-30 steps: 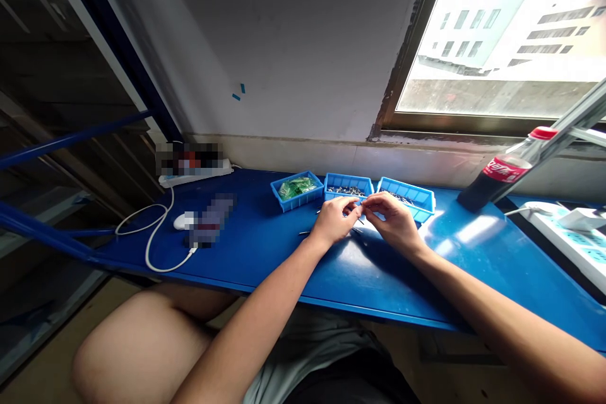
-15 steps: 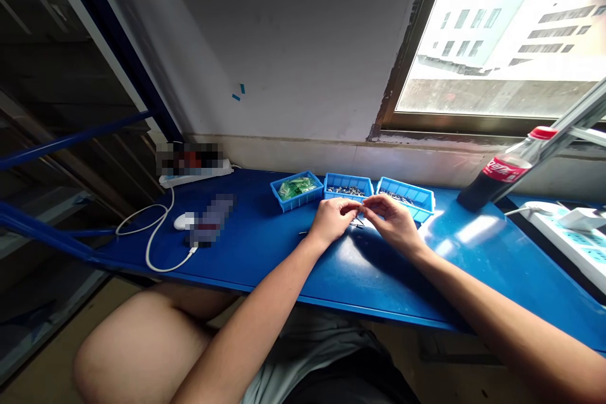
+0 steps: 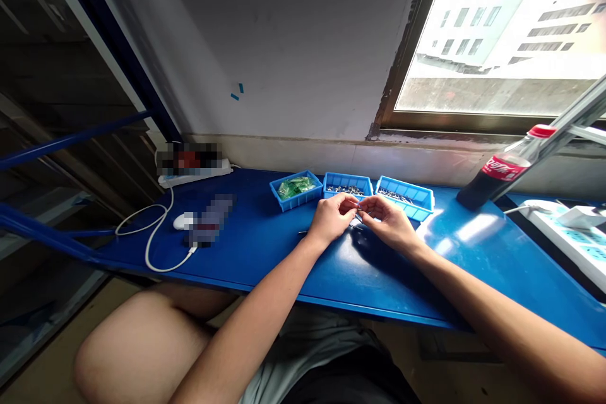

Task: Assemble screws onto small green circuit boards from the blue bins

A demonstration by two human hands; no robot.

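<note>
Between the tips of my two hands there is a small piece (image 3: 358,207), thin and dark, just above the bench (image 3: 265,246) and near the front of the blue boxes. It is too small for me to say what it is exactly. The fingers of my left hand (image 3: 330,218) are pressed together on it, as it seems. The fingers of my right hand (image 3: 389,219) are curled toward it from the other side; whether they are pinched on it also, or only touching, I cannot tell.

I judge that the step in hand is a fine work with the fingertips, perhaps fitting or turning the piece. Such a move calls for one hand to be steady and the other to make only small, gentle turns, because a thin piece can slip easily.

Behind my hands stand three boxes: the middle box (image 3: 348,176) with small metal parts, the right box (image 3: 419,207) with thin metal parts, and the left box (image 3: 303,201) with something green and shiny (image 3: 296,187). By my left wrist, a short dark stick (image 3: 302,233) lies on the bench. Farther out, there is a bottle (image 3: 504,169) on the right side, and a white cable (image 3: 150,252) on the left side.
</note>
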